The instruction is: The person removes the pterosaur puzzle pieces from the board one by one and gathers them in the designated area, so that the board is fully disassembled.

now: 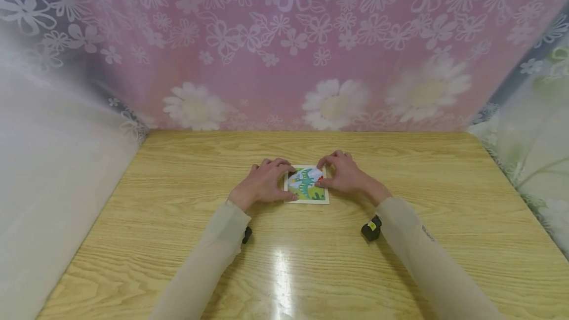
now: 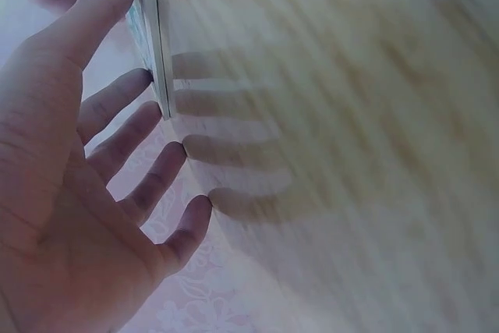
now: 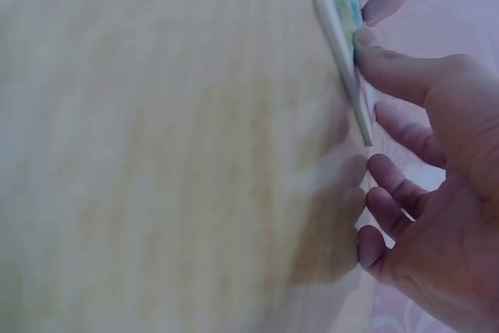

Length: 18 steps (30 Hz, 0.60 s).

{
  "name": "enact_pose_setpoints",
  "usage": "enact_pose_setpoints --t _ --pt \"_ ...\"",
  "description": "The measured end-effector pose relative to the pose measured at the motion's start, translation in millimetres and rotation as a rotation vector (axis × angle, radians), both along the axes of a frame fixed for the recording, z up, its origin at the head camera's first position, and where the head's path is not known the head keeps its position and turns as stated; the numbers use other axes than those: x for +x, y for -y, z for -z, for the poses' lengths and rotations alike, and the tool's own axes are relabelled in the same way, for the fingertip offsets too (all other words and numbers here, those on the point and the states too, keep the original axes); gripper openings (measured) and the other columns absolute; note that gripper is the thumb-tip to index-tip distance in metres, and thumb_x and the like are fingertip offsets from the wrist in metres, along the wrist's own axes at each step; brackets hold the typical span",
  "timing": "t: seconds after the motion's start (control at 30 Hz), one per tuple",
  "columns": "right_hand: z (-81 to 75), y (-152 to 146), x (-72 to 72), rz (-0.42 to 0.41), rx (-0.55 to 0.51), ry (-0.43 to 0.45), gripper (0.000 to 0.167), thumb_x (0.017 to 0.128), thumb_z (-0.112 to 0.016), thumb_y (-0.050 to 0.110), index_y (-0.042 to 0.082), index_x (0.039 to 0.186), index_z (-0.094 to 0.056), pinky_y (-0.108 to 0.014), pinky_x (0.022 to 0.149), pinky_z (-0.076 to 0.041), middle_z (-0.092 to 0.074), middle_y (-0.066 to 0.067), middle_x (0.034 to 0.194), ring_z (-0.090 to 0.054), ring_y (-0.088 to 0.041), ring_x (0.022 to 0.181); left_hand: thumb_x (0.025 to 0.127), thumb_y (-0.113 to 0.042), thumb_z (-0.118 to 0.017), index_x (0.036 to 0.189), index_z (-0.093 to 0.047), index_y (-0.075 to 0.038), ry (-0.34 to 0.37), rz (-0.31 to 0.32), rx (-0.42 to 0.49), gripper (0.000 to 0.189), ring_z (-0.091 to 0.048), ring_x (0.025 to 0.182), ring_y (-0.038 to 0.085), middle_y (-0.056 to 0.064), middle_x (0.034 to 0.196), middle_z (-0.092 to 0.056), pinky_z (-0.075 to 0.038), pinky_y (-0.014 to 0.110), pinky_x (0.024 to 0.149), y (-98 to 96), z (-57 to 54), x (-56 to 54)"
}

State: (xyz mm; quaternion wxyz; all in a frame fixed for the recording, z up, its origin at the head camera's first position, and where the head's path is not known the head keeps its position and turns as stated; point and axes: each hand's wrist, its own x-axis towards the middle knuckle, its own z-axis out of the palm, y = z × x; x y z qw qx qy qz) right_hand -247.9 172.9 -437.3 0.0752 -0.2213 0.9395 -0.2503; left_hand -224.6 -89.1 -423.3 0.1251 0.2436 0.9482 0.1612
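Note:
A small square picture board (image 1: 306, 202) with a pale border lies flat on the table, showing a teal dinosaur (image 1: 305, 181) over green ground. At its left side is my left hand (image 1: 265, 181), thumb on the lower left part and a fingertip near the upper left corner. My right hand (image 1: 346, 174) touches the board from the right, its thumb on the picture and index finger by the upper right corner. In the left wrist view, the fingers (image 2: 156, 181) are spread, some with tips on the tabletop. The right wrist view shows the thumb (image 3: 398, 68) against the picture face.
The wood-grain table (image 1: 178, 172) reaches back to a pink flowered curtain (image 1: 284, 78). White cloth (image 1: 58, 152) hangs on the left, and a flowered sheet (image 1: 533, 162) on the right. A small black device (image 1: 371, 229) shows beside the right wrist.

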Motion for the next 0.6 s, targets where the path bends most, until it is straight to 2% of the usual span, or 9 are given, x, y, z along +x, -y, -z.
enact_pose_setpoints --t 0.23,0.43,0.6 --pt "-3.0 1.4 -5.6 0.023 0.019 0.082 0.043 0.087 -0.082 0.035 0.011 0.118 -0.066 -0.055 0.092 -0.034 -0.054 -0.019 0.122 -0.042 -0.037 0.109 0.088 -0.060 -0.074 0.149 -0.051 -0.032 0.001 -0.001 -0.007 0.071 -0.039 0.144 0.034 -0.004 0.160 -0.040 -0.031 0.064 0.113 -1.2 -2.3 1.2" --pt "1.7 1.5 -6.6 0.037 0.009 0.079 0.042 0.088 -0.081 0.035 0.011 0.119 -0.065 -0.056 0.093 -0.033 -0.054 -0.017 0.122 -0.041 -0.036 0.109 0.091 -0.053 -0.073 0.150 -0.050 -0.034 -0.017 0.042 -0.014 0.066 -0.039 0.140 0.031 -0.004 0.157 -0.041 -0.032 0.059 0.110 -6.7 -7.2 2.6" --pt "3.1 2.2 -5.8 0.035 -0.022 0.078 0.040 0.088 -0.081 0.034 0.011 0.118 -0.066 -0.055 0.091 -0.032 -0.056 -0.016 0.120 -0.041 -0.034 0.107 0.091 -0.046 -0.070 0.150 -0.052 -0.032 0.002 0.075 -0.036 0.063 -0.041 0.133 0.029 -0.004 0.152 -0.044 -0.033 0.056 0.107 -12.5 -8.9 1.6"
